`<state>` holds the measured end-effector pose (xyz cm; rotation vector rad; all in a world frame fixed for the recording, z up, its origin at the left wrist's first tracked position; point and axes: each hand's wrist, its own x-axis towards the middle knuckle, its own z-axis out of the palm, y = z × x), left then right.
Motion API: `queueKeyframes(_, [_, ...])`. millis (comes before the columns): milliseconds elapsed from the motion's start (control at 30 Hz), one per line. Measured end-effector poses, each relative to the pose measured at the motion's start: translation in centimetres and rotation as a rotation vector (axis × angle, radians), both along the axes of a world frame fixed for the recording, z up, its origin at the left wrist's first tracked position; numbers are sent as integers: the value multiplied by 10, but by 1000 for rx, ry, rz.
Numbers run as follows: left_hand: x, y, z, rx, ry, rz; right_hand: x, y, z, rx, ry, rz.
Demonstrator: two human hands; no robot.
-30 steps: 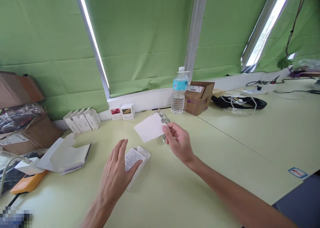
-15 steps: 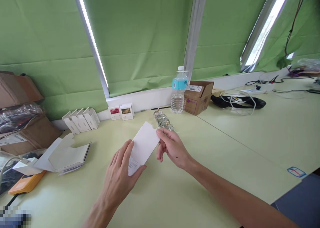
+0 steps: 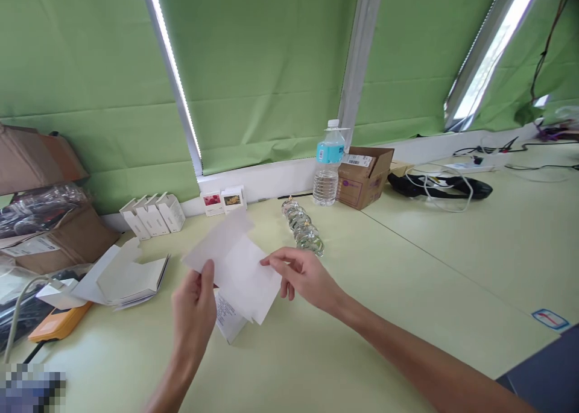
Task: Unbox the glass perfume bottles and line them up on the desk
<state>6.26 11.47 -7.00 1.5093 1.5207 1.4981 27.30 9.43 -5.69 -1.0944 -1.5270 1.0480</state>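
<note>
In the middle of the head view, an unfolded white carton [image 3: 246,274] is spread above the table, its panels bent apart. A lower panel carries small printed text. My left hand [image 3: 196,301] pinches the carton's left part between thumb and fingers. With thumb and forefinger, my right hand [image 3: 310,277] grips the right edge; its other fingers curl underneath. Just beyond the right hand stands a row of small clear glass vessels [image 3: 303,223]. To the left lies a stack of flat white cartons [image 3: 133,280].
Several white boxes [image 3: 154,215] and two small picture boxes [image 3: 222,201] stand along the back. A water bottle [image 3: 326,172] is beside a brown cardboard box [image 3: 364,178]. An orange device [image 3: 58,322] lies left; a black strap-like item [image 3: 441,186] with cables lies right.
The carton has gone from a narrow folded shape to spread panels. My left hand has turned and moved left with one panel; my right hand still pinches the right side.
</note>
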Motion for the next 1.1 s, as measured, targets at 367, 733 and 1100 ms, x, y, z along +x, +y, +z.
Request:
queueKeyframes(367, [-8,7,5,87,-314,38,-1,7,-12,-243,118,119])
queueKeyframes(733, [-2,6,0,-193,-123,-447,7,20,-17,-188,260,-56])
queueKeyframes(1100, [-118,68,-6,59,258,333,7,16,-14,-184,41,-73])
